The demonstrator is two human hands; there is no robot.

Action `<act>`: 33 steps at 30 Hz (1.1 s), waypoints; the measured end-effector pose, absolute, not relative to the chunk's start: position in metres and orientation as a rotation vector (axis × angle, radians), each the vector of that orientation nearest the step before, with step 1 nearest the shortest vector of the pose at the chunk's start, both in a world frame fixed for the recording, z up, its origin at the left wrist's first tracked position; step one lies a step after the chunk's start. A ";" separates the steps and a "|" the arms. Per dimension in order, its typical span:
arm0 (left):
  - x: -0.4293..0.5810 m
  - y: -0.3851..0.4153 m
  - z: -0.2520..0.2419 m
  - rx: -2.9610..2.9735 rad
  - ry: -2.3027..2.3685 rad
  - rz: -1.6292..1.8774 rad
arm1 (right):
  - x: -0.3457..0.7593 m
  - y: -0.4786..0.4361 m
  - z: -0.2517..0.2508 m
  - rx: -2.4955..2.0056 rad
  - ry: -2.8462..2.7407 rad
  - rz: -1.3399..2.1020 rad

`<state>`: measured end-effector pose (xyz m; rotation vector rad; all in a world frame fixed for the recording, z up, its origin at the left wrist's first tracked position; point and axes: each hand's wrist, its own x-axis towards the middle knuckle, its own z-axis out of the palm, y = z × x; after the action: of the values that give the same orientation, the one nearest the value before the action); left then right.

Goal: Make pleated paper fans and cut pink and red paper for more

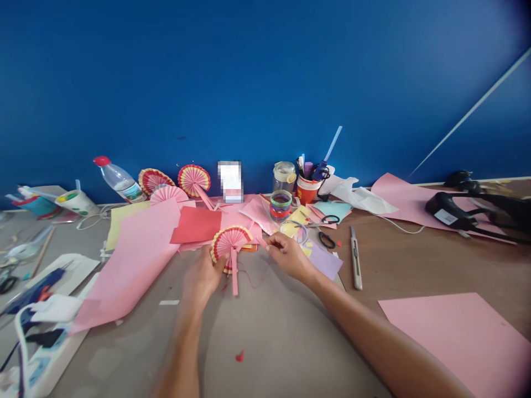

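My left hand is closed on a pleated paper fan, pink with a red and yellow rim, and holds it upright over the table. The fan's pink handle strip hangs down beside my fingers. My right hand is just right of the fan, fingers pinched together on a small pink piece at the fan's edge that is too small to name. Three finished paper fans lean against the blue wall behind.
Pink, red and yellow paper sheets lie to the left. Scissors, a utility knife, tape rolls, a jar and a red cup of pens sit behind. A glue gun, a water bottle and a black headset flank the table.
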<state>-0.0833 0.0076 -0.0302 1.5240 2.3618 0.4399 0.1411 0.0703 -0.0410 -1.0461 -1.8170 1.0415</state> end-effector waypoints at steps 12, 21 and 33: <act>-0.076 0.004 -0.017 1.318 1.979 0.666 | 0.129 0.085 -0.056 -0.749 -1.911 1.144; -0.085 0.010 -0.038 1.203 1.911 0.885 | 0.129 0.092 -0.051 -0.861 -1.648 1.386; -0.074 0.012 -0.028 0.898 1.735 0.965 | 0.068 0.152 -0.020 -1.241 -1.616 1.624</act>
<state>-0.0738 0.0115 -0.0281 0.8983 1.7345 0.9654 0.0683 0.1522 -0.0201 -1.2407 -1.6159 1.6241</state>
